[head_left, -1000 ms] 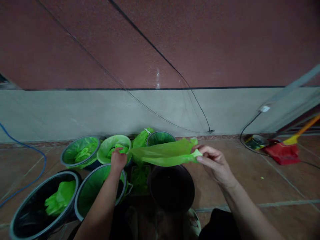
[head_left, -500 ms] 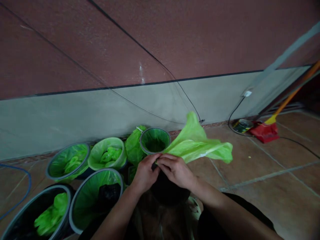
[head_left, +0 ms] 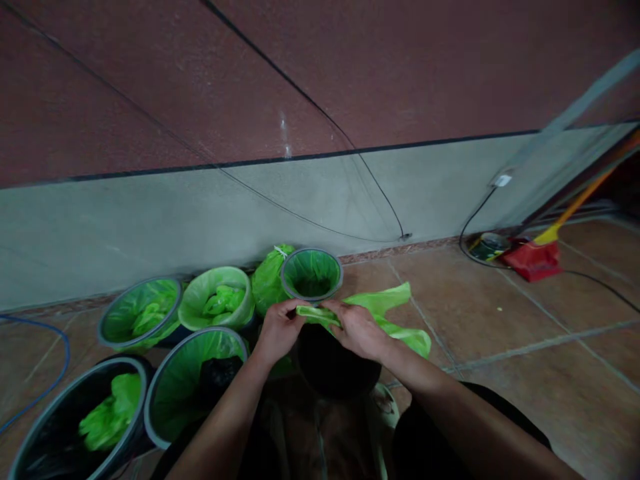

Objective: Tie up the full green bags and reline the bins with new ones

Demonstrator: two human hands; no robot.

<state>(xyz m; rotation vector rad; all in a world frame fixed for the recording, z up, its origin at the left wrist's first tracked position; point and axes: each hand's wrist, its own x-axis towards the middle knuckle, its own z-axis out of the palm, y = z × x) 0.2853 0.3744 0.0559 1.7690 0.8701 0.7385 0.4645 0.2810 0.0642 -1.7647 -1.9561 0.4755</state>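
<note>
A green plastic bag [head_left: 383, 303] is stretched between my two hands, above a dark round bin [head_left: 337, 363] that stands in front of me. My left hand [head_left: 280, 333] pinches the folded edge of the bag at its left end. Closed on the same bag is my right hand [head_left: 357, 330], a little to the right, with the loose part spreading out behind it over the floor side. The bin's inside looks black, and no liner shows in it.
Several bins lined with green bags, such as a pale green one [head_left: 217, 300], stand at the left by the wall. Beside a small lined bin [head_left: 313, 275] is a tied green bag [head_left: 270, 280]. A red dustpan [head_left: 534, 260], a can [head_left: 489, 247] and a blue hose [head_left: 65, 353] lie farther out.
The bag's loose part has dropped lower, and its folded edge now spans a wider gap between my hands. My left hand has shifted slightly left. The view has moved a little.
</note>
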